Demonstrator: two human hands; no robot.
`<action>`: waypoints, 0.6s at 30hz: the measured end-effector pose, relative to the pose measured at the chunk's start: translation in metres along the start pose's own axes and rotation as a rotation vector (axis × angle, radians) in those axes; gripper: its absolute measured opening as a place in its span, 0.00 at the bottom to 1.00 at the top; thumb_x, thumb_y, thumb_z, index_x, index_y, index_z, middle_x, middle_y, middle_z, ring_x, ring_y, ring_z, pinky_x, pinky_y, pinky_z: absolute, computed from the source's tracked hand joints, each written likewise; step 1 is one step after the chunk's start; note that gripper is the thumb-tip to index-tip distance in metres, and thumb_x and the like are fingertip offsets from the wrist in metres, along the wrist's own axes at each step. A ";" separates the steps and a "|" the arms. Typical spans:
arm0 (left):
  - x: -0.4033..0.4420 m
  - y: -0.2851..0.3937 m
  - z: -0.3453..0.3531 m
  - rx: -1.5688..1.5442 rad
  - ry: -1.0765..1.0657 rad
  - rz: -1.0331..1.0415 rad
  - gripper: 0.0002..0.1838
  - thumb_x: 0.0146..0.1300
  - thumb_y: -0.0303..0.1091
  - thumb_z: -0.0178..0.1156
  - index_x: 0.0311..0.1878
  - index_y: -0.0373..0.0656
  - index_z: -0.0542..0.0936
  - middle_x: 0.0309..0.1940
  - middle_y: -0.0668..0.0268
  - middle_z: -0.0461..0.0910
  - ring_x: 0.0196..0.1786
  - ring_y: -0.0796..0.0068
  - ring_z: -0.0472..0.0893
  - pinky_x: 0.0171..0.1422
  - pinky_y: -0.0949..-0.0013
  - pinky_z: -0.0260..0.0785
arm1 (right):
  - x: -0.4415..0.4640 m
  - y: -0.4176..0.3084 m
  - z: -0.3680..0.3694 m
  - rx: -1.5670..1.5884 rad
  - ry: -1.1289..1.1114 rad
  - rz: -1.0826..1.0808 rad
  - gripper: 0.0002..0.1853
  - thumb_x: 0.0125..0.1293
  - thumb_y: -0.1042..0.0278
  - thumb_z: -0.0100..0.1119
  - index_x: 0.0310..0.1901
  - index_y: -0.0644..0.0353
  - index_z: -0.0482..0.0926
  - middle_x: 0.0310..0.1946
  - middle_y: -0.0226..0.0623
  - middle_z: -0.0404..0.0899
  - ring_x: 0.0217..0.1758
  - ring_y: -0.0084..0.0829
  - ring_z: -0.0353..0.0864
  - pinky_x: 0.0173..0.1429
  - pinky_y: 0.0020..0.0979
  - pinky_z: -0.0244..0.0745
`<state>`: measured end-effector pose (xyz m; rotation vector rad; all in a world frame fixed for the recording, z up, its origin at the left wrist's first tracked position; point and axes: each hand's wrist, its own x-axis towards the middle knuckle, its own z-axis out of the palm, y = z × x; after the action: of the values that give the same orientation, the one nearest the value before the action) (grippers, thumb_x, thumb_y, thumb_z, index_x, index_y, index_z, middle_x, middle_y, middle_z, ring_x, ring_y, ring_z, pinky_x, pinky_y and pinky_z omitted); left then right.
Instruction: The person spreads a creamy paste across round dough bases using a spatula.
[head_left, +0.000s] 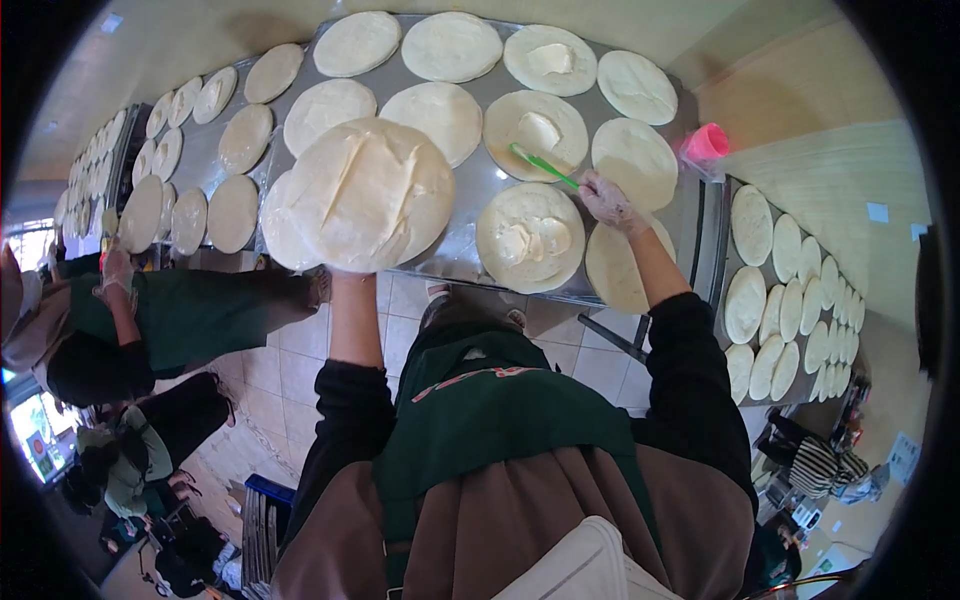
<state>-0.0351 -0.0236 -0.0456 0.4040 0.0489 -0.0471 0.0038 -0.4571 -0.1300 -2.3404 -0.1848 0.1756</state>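
Note:
My left hand [352, 280] holds up a large round flatbread [378, 195] from below, so its fingers are mostly hidden. A creamy white spread with long ridges covers that flatbread's top. In a clear glove, my right hand [610, 203] is closed around the handle of a green spatula [548, 164]. The spatula's head reaches onto another flatbread [560, 110] by a dollop of white spread [540, 131]. Nearer me, a flatbread [529, 268] carries lumps of spread [534, 238]. A plain flatbread [617, 270] lies under my right forearm.
Rows of flatbreads cover the metal table [452, 262] and a rack-like surface at right. A pink cup [709, 141] stands at the table's right end. To the left, a co-worker's gloved hand [117, 270] is near more flatbreads. Other people are behind, by stacked trays [262, 535].

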 end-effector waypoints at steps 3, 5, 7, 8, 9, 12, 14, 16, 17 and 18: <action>0.010 -0.018 -0.001 -0.146 -0.044 -0.048 0.40 0.62 0.63 0.46 0.70 0.45 0.58 0.69 0.55 0.59 0.68 0.49 0.62 0.67 0.41 0.59 | -0.016 -0.035 -0.015 0.083 -0.016 -0.019 0.03 0.66 0.72 0.50 0.37 0.60 0.71 0.24 0.33 0.70 0.28 0.24 0.68 0.34 0.29 0.68; 0.012 -0.028 0.000 -0.300 -0.127 -0.094 0.40 0.63 0.63 0.45 0.70 0.45 0.58 0.69 0.55 0.59 0.68 0.49 0.62 0.67 0.42 0.59 | -0.034 -0.066 -0.029 0.207 0.025 -0.007 0.03 0.67 0.72 0.49 0.38 0.61 0.70 0.26 0.34 0.72 0.28 0.25 0.68 0.36 0.30 0.69; 0.012 -0.041 0.008 -0.255 -0.055 -0.101 0.39 0.64 0.62 0.44 0.70 0.45 0.58 0.69 0.55 0.60 0.68 0.50 0.62 0.67 0.43 0.60 | -0.053 -0.092 -0.037 0.308 0.047 0.016 0.02 0.67 0.73 0.49 0.39 0.61 0.70 0.26 0.35 0.72 0.29 0.25 0.68 0.35 0.31 0.69; 0.014 -0.047 0.011 -0.260 -0.060 -0.106 0.39 0.64 0.62 0.44 0.70 0.45 0.58 0.69 0.55 0.60 0.68 0.50 0.62 0.67 0.43 0.60 | -0.061 -0.106 -0.042 0.409 0.071 0.040 0.02 0.67 0.74 0.48 0.40 0.60 0.69 0.26 0.36 0.72 0.29 0.26 0.68 0.35 0.31 0.69; 0.015 -0.053 0.013 -0.222 -0.055 -0.125 0.38 0.64 0.62 0.43 0.70 0.45 0.59 0.68 0.55 0.60 0.68 0.50 0.63 0.67 0.43 0.61 | -0.070 -0.123 -0.046 0.404 0.079 0.043 0.02 0.67 0.74 0.48 0.40 0.60 0.69 0.26 0.36 0.72 0.29 0.26 0.68 0.35 0.31 0.69; 0.011 -0.070 0.036 -0.240 -0.101 -0.209 0.36 0.65 0.60 0.43 0.69 0.46 0.59 0.68 0.56 0.61 0.67 0.51 0.65 0.66 0.44 0.62 | -0.085 -0.163 -0.055 0.123 0.168 -0.115 0.04 0.69 0.72 0.48 0.43 0.59 0.68 0.27 0.42 0.74 0.29 0.34 0.74 0.36 0.35 0.70; 0.006 -0.080 0.049 -0.294 -0.153 -0.274 0.36 0.65 0.60 0.42 0.69 0.46 0.60 0.67 0.56 0.62 0.66 0.51 0.66 0.66 0.44 0.63 | -0.091 -0.173 -0.058 -0.107 0.165 -0.160 0.06 0.69 0.67 0.47 0.44 0.57 0.67 0.29 0.49 0.76 0.33 0.47 0.77 0.37 0.41 0.71; 0.001 -0.091 0.055 -0.255 -0.174 -0.291 0.34 0.66 0.59 0.42 0.69 0.46 0.60 0.66 0.56 0.64 0.65 0.52 0.68 0.65 0.46 0.64 | -0.096 -0.169 -0.056 -0.190 0.157 -0.183 0.07 0.69 0.63 0.46 0.44 0.56 0.67 0.29 0.51 0.76 0.33 0.53 0.76 0.34 0.46 0.70; 0.000 -0.095 0.054 -0.255 -0.177 -0.299 0.34 0.66 0.59 0.42 0.69 0.46 0.60 0.66 0.56 0.64 0.65 0.52 0.68 0.65 0.46 0.64 | -0.101 -0.168 -0.054 -0.214 0.125 -0.189 0.07 0.69 0.64 0.46 0.43 0.56 0.67 0.27 0.50 0.75 0.31 0.53 0.76 0.33 0.47 0.70; 0.000 -0.100 0.052 -0.307 -0.155 -0.324 0.33 0.67 0.58 0.41 0.68 0.46 0.61 0.65 0.56 0.65 0.64 0.53 0.69 0.65 0.47 0.65 | -0.105 -0.167 -0.052 -0.239 0.092 -0.196 0.06 0.69 0.64 0.46 0.42 0.56 0.67 0.25 0.49 0.75 0.29 0.53 0.76 0.31 0.47 0.69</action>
<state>-0.0383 -0.1358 -0.0370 0.0810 -0.0320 -0.3859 -0.1026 -0.3967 0.0326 -2.5427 -0.4072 -0.0540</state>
